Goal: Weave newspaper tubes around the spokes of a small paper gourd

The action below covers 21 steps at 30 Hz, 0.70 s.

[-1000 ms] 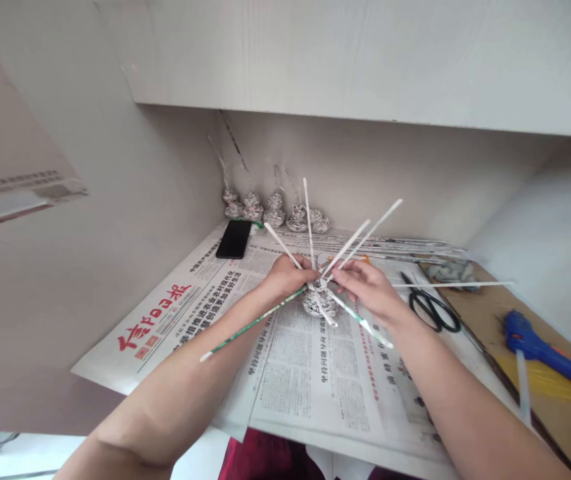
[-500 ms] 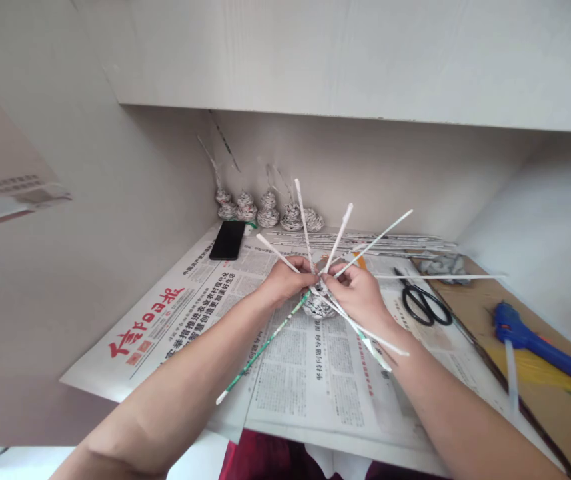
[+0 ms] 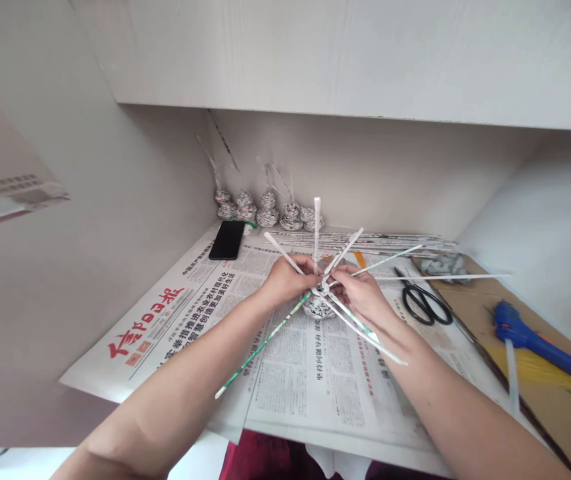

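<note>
Between my hands a small round weave of rolled paper [image 3: 319, 307] rests on the newspaper [image 3: 295, 393]. White and green-striped paper sticks fan out from its top, among them a green-striped stick [image 3: 268, 341] pointing toward me. My left hand [image 3: 292, 275] is closed at the left of the weave, its fingertips pinching the top where the sticks meet. At the right, my right hand [image 3: 358, 288] has its thumb and fingers closed on a paper stick near the centre. The exact grip points are partly hidden by my fingers.
Several gourd-shaped paper weaves [image 3: 268, 212] line the back wall, with a black phone [image 3: 227, 240] before them. Loose paper sticks [image 3: 385, 241] lie behind my hands. Black scissors [image 3: 425, 301], a blue glue gun [image 3: 540, 343] and cardboard [image 3: 485, 308] are at right. An overhanging panel [image 3: 345, 60] is above.
The upright sticks have swung to the right and lean lower, the far right one most. My right hand has shifted slightly; my left hand stays nearly in place.
</note>
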Motion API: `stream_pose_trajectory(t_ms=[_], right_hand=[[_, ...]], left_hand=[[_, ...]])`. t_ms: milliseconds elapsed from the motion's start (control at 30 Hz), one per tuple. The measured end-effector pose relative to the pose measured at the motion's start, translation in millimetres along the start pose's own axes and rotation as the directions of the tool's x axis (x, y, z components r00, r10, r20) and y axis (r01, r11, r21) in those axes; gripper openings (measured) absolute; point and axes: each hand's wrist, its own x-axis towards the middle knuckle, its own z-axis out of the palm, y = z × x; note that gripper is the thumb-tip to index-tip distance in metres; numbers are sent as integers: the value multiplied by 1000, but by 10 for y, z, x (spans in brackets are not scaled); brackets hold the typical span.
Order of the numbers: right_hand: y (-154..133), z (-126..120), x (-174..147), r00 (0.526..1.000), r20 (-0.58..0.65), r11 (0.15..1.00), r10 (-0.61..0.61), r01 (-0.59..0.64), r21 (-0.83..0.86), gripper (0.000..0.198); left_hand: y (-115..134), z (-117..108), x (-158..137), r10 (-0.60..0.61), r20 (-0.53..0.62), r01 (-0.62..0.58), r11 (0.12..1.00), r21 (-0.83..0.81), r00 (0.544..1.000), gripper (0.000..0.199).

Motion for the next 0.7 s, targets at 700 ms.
stream_pose_trajectory(t_ms=[700], right_hand=[[-68,36,-87,995,95,998,-38,43,-50,27]], left_hand=[[49,-30,-12,93,-2,-91,978,189,996,10]])
